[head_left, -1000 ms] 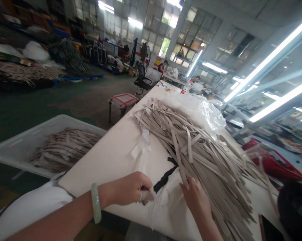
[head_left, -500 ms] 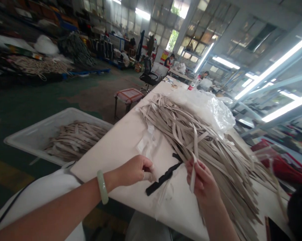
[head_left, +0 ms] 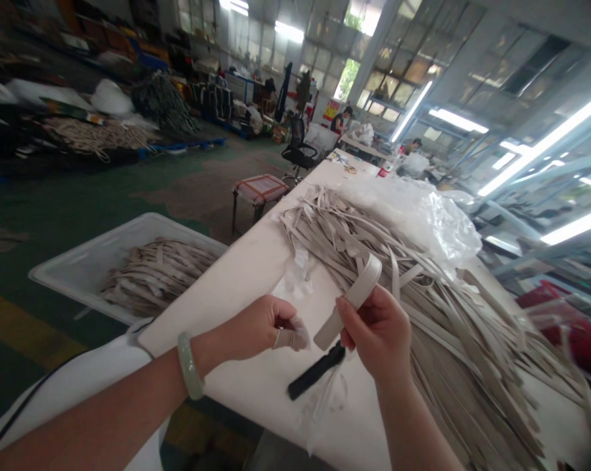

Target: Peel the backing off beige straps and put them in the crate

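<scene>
Bright tube glare (right), edges warped, blurred.

The strip (head_left: 357, 296) held up is plain greyish beige, the same as the pile (head_left: 437, 314). The tabletop (head_left: 236, 278) and bin (head_left: 63, 265) are white, the bar (head_left: 316, 373) black, the bangle (head_left: 190, 366) pale green.
</scene>
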{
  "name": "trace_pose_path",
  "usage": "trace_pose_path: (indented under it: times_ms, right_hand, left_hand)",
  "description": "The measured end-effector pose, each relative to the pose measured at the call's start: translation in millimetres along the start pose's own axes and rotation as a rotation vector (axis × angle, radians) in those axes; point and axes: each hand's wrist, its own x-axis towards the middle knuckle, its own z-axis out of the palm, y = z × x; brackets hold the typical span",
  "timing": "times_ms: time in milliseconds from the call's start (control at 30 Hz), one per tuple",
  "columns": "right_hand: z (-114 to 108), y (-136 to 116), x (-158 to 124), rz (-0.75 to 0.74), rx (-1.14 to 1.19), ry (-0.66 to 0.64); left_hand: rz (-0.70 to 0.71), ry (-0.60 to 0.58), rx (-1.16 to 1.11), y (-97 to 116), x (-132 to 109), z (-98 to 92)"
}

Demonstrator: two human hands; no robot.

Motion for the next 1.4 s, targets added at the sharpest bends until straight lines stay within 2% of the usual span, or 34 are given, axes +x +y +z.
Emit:
trace_pose_path:
  times_ms: [200,500,567,667,733,833,900,967,1033,1133,1200,1233,1300,1400]
  right_hand:
    - [6,5,4,-0.032,0.034,0.036]
    - [7,20,2,-0.098,0.012,-0.059]
    - [15,27,-3,-0.067,0.069,-0.016]
    - [28,41,-6,-0.066,0.144,0.079]
    - [30,48,-1,-0.069,0.232,-0.018]
    - [16,48,11,0.022,0.383,-0.247]
    - [1,43,13,0.038,0.292,-0.234]
    - [-11,37,7,-0.071,0.071,-0.179]
    - [-14,32,-3,-0.26,-0.129,-0.19]
    - [-4,27,-16,-0.564,-0.323,-0.288]
    - [5,22,-19,-0.663,-0.373,-0.319]
    - [7,19,-19,-0.658,-0.357,-0.332]
    - [5,11,-19,-0.559,-0.226,-0.297]
    - [-7,4,-20,-0.389,0.011,-0.108]
  left_hand:
    - [-0.05,0.011,-0.021,-2,5,-0.7]
    - [-0.108,-0.018,0.0,-5,9,-0.5]
    - [-0.067,-0.014,-0.014,-3,9,0.8]
    - [0.079,0.063,0.027,0,10,1.9]
    - [0.13,0.083,0.096,1,8,0.7]
    - [0.086,-0.052,0.235,1,3,-3.3]
    - [0.058,-0.153,0.321,2,-1,-5.3]
    - [0.017,-0.186,0.345,3,-4,-4.2]
    - [-0.064,-0.183,0.293,6,-7,1.1]
    - [-0.124,-0.193,0.09,10,-10,13.0]
    - [-0.079,-0.186,-0.034,13,-12,18.0]
    - [-0.06,-0.177,-0.069,15,-13,18.5]
    - [-0.066,-0.162,-0.044,18,-15,15.3]
    - [-0.104,-0.134,0.093,21,-17,8.0]
